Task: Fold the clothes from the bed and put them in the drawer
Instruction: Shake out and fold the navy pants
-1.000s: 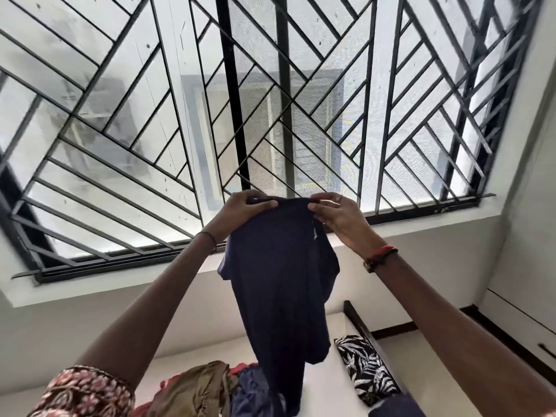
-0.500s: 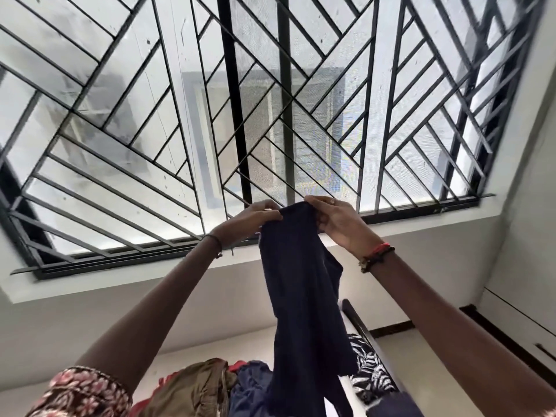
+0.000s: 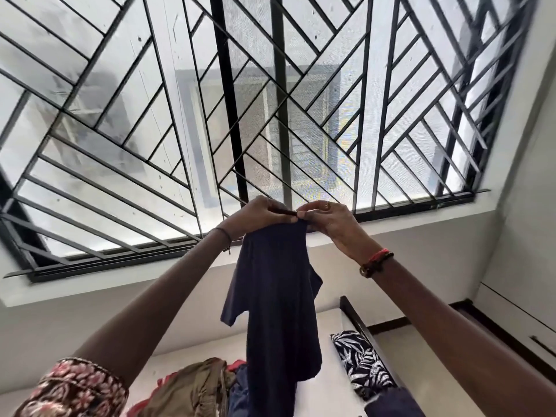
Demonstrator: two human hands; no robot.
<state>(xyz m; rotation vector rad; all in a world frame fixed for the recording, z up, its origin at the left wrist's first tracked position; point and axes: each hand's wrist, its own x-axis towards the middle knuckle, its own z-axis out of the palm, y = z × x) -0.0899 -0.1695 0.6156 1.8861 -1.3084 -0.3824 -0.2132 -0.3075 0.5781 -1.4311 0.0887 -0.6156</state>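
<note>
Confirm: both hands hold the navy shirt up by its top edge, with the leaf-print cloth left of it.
Wrong side: the head view shows the leaf-print cloth right of the navy shirt. Left hand and right hand do hold its top edge.

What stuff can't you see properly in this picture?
Head view, the only one:
- The navy shirt: its bottom is cut off by the lower edge, and its top hem hides under the left hand and right hand.
- The clothes pile: partly behind the shirt, partly cut off below.
- The leaf-print cloth: its lower end is hidden by dark fabric.
</note>
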